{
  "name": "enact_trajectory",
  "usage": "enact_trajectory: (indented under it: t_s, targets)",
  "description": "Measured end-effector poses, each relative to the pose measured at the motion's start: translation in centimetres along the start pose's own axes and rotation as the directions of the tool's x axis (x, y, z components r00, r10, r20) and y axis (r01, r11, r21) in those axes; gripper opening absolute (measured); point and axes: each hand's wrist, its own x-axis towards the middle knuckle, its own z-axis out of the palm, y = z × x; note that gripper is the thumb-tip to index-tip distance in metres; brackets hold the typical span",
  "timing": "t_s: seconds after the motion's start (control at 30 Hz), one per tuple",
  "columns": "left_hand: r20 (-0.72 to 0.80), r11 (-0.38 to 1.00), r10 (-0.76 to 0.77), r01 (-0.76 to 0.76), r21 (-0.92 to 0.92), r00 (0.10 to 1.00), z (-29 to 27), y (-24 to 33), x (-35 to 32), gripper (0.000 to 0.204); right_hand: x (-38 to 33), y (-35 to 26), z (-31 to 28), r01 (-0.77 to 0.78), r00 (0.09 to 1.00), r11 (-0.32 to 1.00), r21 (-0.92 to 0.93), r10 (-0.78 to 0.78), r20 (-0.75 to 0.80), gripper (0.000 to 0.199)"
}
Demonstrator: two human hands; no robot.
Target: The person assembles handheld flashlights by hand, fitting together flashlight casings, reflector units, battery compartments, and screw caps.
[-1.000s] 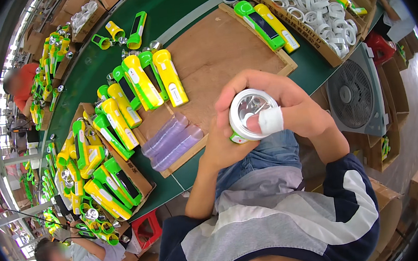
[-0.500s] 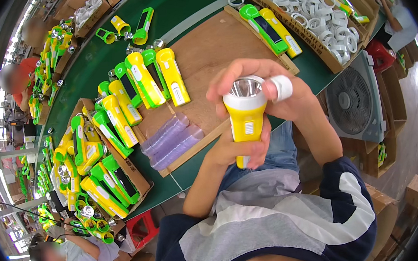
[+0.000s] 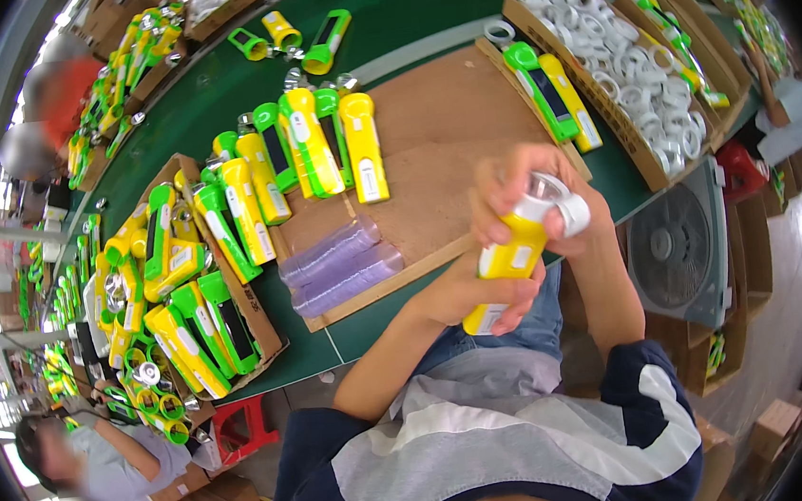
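Observation:
My left hand (image 3: 467, 291) is wrapped around the yellow barrel of a flashlight (image 3: 513, 252), tilted with its head up and to the right. My right hand (image 3: 512, 176) grips the head end, its fingers around the white collar (image 3: 532, 205). A second white ring (image 3: 572, 214) sticks out by the right hand's fingers, beside the collar. Motion blurs the right fingers, and the lens is mostly hidden. Under and beyond the hands lies a brown wooden board (image 3: 421, 153). Two rows of clear plastic discs (image 3: 345, 267) lie at its near left corner.
Yellow and green flashlights (image 3: 311, 144) stand along the board's left side; more fill a carton (image 3: 258, 311) at the left. Two flashlights (image 3: 550, 94) lie by a carton of white rings (image 3: 595, 71). A box fan (image 3: 672, 246) stands to the right. Co-workers sit at the left.
The flashlight has turned and tipped to the right, so the reflector that faced up is mostly hidden. My right hand has moved lower and right, still at the head end. The view has shifted.

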Motion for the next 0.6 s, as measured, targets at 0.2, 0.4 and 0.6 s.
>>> enact_trajectory:
  t_s: [0.2, 0.4, 0.6]
  targets:
    - [-0.394, 0.693, 0.302, 0.083, 0.716, 0.868, -0.2, 0.2, 1.5, 0.023, -1.3, 0.7, -2.6, 0.099, 0.983, 0.986, -0.131, -0.117, -0.140, 0.021]
    - [-0.186, 0.297, 0.679, -0.034, 0.954, 0.711, -2.1, -0.6, 3.9, 0.027, -0.7, 0.2, -3.9, 0.191, 0.945, 0.946, -0.263, -0.250, -0.212, 0.016]
    - [-0.323, -0.001, 0.728, 0.472, 0.882, 0.605, -5.5, 8.4, 9.0, 0.051, -3.1, -3.8, -5.5, 0.273, 0.683, 0.733, -0.623, -0.603, -0.411, 0.061]
